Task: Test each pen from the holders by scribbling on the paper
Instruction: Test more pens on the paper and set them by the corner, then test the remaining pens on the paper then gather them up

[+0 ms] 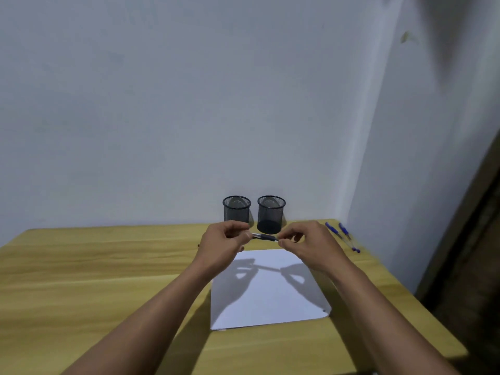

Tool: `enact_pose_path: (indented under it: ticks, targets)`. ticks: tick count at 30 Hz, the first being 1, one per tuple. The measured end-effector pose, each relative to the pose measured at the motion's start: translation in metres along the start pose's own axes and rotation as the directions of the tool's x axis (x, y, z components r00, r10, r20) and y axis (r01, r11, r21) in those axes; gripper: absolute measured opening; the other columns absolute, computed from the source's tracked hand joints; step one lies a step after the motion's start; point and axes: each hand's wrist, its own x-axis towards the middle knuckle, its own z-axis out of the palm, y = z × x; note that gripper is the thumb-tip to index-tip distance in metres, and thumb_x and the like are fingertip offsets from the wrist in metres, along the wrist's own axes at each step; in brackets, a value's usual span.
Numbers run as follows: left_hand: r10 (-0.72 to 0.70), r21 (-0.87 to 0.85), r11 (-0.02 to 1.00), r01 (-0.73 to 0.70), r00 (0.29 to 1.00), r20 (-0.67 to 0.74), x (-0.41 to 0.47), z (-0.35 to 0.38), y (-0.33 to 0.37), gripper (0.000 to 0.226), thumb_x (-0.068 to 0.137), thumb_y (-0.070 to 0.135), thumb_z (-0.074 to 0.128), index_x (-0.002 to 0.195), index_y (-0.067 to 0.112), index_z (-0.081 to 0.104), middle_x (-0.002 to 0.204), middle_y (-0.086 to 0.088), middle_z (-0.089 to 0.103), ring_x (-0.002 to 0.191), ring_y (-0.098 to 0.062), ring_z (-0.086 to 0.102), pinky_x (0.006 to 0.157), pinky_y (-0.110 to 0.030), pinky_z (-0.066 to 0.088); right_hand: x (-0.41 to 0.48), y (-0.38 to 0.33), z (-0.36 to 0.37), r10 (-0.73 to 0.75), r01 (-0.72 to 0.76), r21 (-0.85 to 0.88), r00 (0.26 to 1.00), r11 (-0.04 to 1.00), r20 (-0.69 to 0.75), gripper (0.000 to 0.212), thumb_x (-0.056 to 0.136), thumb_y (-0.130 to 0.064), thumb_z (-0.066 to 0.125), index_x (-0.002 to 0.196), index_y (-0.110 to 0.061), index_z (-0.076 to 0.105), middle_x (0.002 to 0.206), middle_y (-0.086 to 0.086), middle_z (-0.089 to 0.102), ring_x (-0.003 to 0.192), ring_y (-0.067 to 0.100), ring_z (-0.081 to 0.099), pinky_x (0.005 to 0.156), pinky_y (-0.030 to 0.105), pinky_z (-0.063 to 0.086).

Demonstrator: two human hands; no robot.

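I hold a dark pen level above the far edge of the white paper. My left hand pinches its left end and my right hand pinches its right end. Behind the hands stand two black mesh holders, the left one and the right one, close to the wall; I see no pens sticking out of either. The paper shows no marks that I can make out, only the shadows of my hands.
Two blue pens lie on the wooden table near its far right corner. The wall runs right behind the holders. The table's right edge drops off beside a dark door frame.
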Motion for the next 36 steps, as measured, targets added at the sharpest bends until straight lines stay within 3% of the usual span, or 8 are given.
enact_pose_path:
  ticks: [5,8,15,18,20,22,27,36]
  targets:
    - [0.121,0.337,0.930,-0.144,0.989,0.088,0.005,0.067,0.003,0.027,0.092,0.028,0.065,0.113,0.014,0.074,0.109,0.001,0.075,0.099,-0.009,0.068,0.089,-0.022,0.048,-0.031,0.053,-0.047,0.123,-0.132,-0.084,0.987,0.988,-0.102,0.008,0.087,-0.023,0.074,0.084,-0.029,0.078,0.075,-0.015,0.070,0.073,0.002,0.061,0.076,0.017,0.044]
    - [0.150,0.409,0.879,-0.244,0.957,0.249,0.002,0.124,0.007,0.033,0.095,0.030,0.061,0.120,0.011,0.070,0.116,-0.002,0.073,0.103,-0.012,0.067,0.088,-0.020,0.046,-0.058,0.088,-0.082,0.214,-0.243,-0.135,0.957,0.961,-0.197,0.005,0.086,-0.025,0.075,0.086,-0.028,0.079,0.075,-0.015,0.069,0.073,0.002,0.060,0.070,0.026,0.047]
    - [0.069,0.470,0.746,-0.472,0.757,0.649,-0.028,0.260,0.005,0.052,0.098,0.050,0.044,0.126,0.011,0.063,0.134,-0.007,0.062,0.127,-0.026,0.053,0.104,-0.037,0.043,-0.134,0.169,-0.151,0.378,-0.464,-0.192,0.854,0.865,-0.358,0.006,0.087,-0.023,0.075,0.084,-0.028,0.078,0.072,-0.012,0.071,0.068,0.007,0.063,0.066,0.026,0.048]
    - [-0.009,0.544,0.586,-0.601,0.666,0.746,-0.046,0.296,-0.004,0.060,0.100,0.058,0.026,0.138,0.019,0.050,0.149,-0.012,0.042,0.143,-0.029,0.031,0.116,-0.051,0.024,-0.163,0.200,-0.159,0.406,-0.514,-0.223,0.825,0.828,-0.393,0.009,0.087,-0.019,0.076,0.094,-0.020,0.082,0.080,-0.004,0.072,0.072,0.010,0.061,0.065,0.023,0.042]
    - [-0.069,0.598,0.490,-0.635,0.655,0.752,-0.054,0.307,-0.016,0.069,0.097,0.064,0.016,0.156,0.027,0.021,0.166,-0.006,0.010,0.153,-0.025,0.002,0.120,-0.056,0.001,-0.181,0.223,-0.156,0.425,-0.545,-0.248,0.809,0.801,-0.405,0.011,0.088,-0.020,0.075,0.097,-0.020,0.082,0.089,0.003,0.073,0.081,0.018,0.065,0.071,0.026,0.045]
    - [-0.064,0.622,0.445,-0.644,0.670,0.739,-0.057,0.310,-0.026,0.071,0.096,0.066,0.011,0.157,0.031,0.003,0.166,-0.001,-0.006,0.153,-0.020,-0.011,0.121,-0.054,-0.007,-0.197,0.246,-0.146,0.452,-0.577,-0.277,0.795,0.768,-0.404,0.013,0.088,-0.023,0.074,0.098,-0.024,0.081,0.093,0.004,0.073,0.090,0.024,0.067,0.079,0.031,0.051]
    - [-0.056,0.645,0.399,-0.651,0.685,0.726,-0.059,0.313,-0.031,0.071,0.094,0.067,0.006,0.156,0.034,-0.003,0.166,0.003,-0.010,0.152,-0.017,-0.013,0.121,-0.052,-0.006,-0.229,0.302,-0.098,0.558,-0.668,-0.314,0.740,0.675,-0.376,0.016,0.088,-0.027,0.070,0.098,-0.020,0.080,0.100,0.006,0.076,0.099,0.033,0.065,0.082,0.039,0.054]
    - [-0.040,0.651,0.362,-0.668,0.686,0.726,-0.055,0.313,-0.034,0.074,0.092,0.070,0.002,0.156,0.035,-0.004,0.166,0.003,-0.008,0.153,-0.016,-0.009,0.122,-0.052,-0.001,-0.284,0.398,-0.011,0.781,-0.807,-0.169,0.591,0.566,-0.205,0.040,0.075,-0.039,0.050,0.094,-0.016,0.077,0.097,0.012,0.075,0.100,0.037,0.067,0.085,0.040,0.055]
